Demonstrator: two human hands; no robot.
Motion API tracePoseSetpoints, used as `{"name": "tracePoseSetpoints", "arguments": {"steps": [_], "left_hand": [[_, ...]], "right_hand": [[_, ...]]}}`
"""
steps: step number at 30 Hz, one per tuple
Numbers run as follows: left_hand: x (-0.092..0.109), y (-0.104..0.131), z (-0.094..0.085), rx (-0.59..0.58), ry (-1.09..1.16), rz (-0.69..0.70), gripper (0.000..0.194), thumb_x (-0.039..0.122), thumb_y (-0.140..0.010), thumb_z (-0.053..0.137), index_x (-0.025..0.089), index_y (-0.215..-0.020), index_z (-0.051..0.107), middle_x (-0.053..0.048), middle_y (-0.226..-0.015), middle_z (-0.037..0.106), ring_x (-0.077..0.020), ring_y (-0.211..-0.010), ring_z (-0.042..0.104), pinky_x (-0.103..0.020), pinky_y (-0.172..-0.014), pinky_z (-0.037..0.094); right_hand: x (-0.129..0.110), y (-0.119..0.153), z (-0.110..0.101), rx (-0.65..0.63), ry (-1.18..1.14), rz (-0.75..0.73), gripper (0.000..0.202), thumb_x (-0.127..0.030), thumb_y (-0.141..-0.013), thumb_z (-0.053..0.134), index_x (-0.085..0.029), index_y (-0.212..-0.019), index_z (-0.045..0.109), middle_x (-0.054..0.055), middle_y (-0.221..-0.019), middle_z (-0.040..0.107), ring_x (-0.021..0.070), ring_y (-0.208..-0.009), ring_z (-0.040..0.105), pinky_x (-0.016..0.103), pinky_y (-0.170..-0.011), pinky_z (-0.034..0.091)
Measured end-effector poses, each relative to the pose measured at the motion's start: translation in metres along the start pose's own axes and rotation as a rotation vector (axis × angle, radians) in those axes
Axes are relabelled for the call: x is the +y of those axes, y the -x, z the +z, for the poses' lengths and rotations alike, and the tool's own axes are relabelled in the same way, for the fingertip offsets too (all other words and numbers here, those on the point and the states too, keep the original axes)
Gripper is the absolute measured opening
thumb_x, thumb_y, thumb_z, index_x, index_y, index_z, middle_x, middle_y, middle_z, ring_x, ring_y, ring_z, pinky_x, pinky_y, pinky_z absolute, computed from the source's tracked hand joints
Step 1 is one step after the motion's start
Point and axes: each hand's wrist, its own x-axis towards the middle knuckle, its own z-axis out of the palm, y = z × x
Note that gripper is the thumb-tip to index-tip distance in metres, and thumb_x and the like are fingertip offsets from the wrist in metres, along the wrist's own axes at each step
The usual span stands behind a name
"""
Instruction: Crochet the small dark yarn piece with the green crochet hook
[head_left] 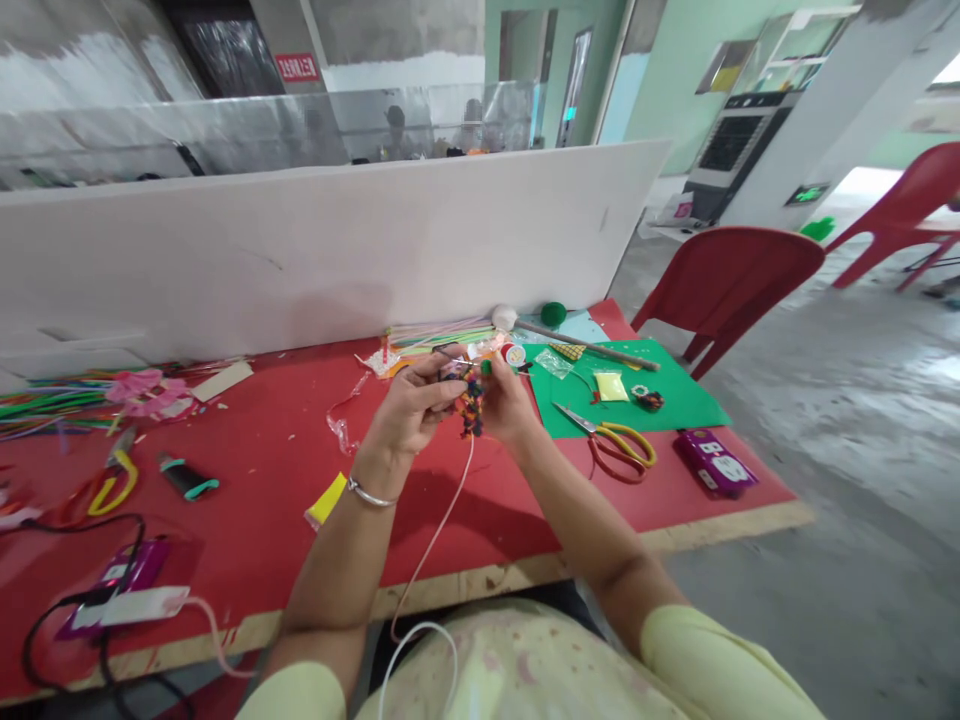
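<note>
My left hand (416, 400) is closed, pinching a small knitted-looking piece (471, 405) in dark, orange and pink colours. The piece hangs between my hands above the red table top. My right hand (510, 400) is closed too, its fingers around a thin tool (486, 368) with a green part, perhaps a crochet hook. The tool's slim shaft points toward the left hand. Behind the fingers stands a spool (514, 354) with a white top and a red rim. Fingers hide much of the piece and the tool's tip.
Scissors (615, 440) with red and yellow handles lie partly on a green sheet (675, 385). Nearby are a yellow packet (611, 387) and a purple box (716, 463). A pale cable (442, 520) crosses the table edge. A white panel (337, 250) stands behind; a red chair (735, 280) is at right.
</note>
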Motion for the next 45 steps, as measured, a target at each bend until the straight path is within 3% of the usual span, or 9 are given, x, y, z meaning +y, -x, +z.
{"name": "tracePoseSetpoints", "arguments": {"steps": [3,5,9,15,24,34,37,41,45], "left_hand": [[0.005,0.001,-0.006,-0.095,-0.143,-0.033,0.045,0.017,-0.058,0.092,0.019,-0.102,0.087,-0.006,-0.078,0.074,-0.0033,-0.047,0.040,-0.018,-0.041,0.026],[0.008,0.003,-0.008,-0.119,-0.248,-0.016,0.045,0.018,-0.061,0.090,0.019,-0.106,0.087,-0.007,-0.076,0.074,-0.0057,-0.049,0.043,-0.019,-0.041,0.027],[0.015,0.006,-0.006,-0.060,-0.387,0.045,0.042,0.014,-0.060,0.088,0.020,-0.101,0.088,0.000,-0.058,0.062,-0.0067,-0.047,0.041,-0.020,-0.042,0.030],[0.016,0.007,0.000,0.020,-0.481,0.128,0.037,0.008,-0.057,0.085,0.018,-0.092,0.088,0.001,-0.057,0.060,-0.0088,-0.051,0.047,-0.020,-0.044,0.037],[0.006,0.004,0.003,0.110,-0.539,0.171,0.043,0.004,-0.057,0.081,0.017,-0.097,0.089,0.003,-0.056,0.056,-0.0070,-0.048,0.042,-0.019,-0.043,0.030],[-0.002,0.002,-0.008,0.102,-0.724,0.268,0.036,0.012,-0.066,0.082,0.022,-0.101,0.088,0.004,-0.057,0.052,-0.0075,-0.048,0.038,-0.020,-0.044,0.027],[-0.001,0.002,-0.006,0.144,-0.686,0.284,0.036,0.013,-0.065,0.083,0.019,-0.100,0.088,0.004,-0.058,0.052,-0.0076,-0.050,0.039,-0.020,-0.045,0.029],[-0.005,0.002,0.005,0.237,-0.479,0.262,0.044,0.015,-0.063,0.084,0.016,-0.107,0.085,0.006,-0.058,0.050,-0.0056,-0.048,0.038,-0.018,-0.044,0.031],[-0.010,0.002,0.012,0.170,-0.186,0.037,0.046,0.019,-0.058,0.085,0.013,-0.103,0.083,0.006,-0.056,0.052,-0.0046,-0.045,0.039,-0.017,-0.041,0.024]], "right_hand": [[-0.009,-0.019,-0.016,-0.146,-0.125,0.123,0.056,-0.073,-0.059,0.083,-0.021,-0.061,0.061,-0.005,-0.051,0.056,0.0080,-0.043,0.043,0.021,-0.041,0.036],[-0.021,-0.029,-0.027,-0.283,-0.040,0.155,0.051,-0.065,-0.055,0.087,-0.020,-0.058,0.063,-0.004,-0.047,0.056,0.0071,-0.040,0.043,0.021,-0.041,0.037],[-0.052,-0.037,-0.040,-0.462,0.251,0.065,0.041,-0.056,-0.067,0.085,-0.019,-0.060,0.070,0.000,-0.056,0.067,0.0107,-0.049,0.056,0.021,-0.042,0.040],[-0.086,-0.024,-0.039,-0.500,0.600,-0.166,0.042,-0.056,-0.084,0.077,-0.022,-0.061,0.070,-0.001,-0.058,0.063,0.0121,-0.059,0.054,0.025,-0.056,0.047],[-0.097,-0.003,-0.031,-0.377,0.704,-0.321,0.037,-0.054,-0.087,0.077,-0.021,-0.071,0.071,0.004,-0.068,0.065,0.0147,-0.066,0.053,0.030,-0.059,0.044],[-0.090,-0.002,-0.036,-0.309,0.828,-0.502,0.045,-0.057,-0.093,0.070,-0.024,-0.063,0.063,0.001,-0.061,0.054,0.0151,-0.063,0.046,0.032,-0.064,0.043],[-0.083,0.003,-0.036,-0.250,0.954,-0.643,0.040,-0.049,-0.095,0.070,-0.024,-0.064,0.067,0.003,-0.065,0.059,0.0166,-0.067,0.052,0.035,-0.070,0.047],[-0.054,0.020,-0.041,-0.169,1.224,-0.890,0.020,-0.046,-0.091,0.078,-0.027,-0.096,0.081,0.006,-0.088,0.077,0.0197,-0.078,0.065,0.036,-0.074,0.051],[-0.024,0.032,-0.048,0.069,1.353,-1.227,0.031,-0.039,-0.088,0.084,-0.026,-0.117,0.079,0.005,-0.092,0.081,0.0188,-0.076,0.069,0.033,-0.069,0.053]]}}
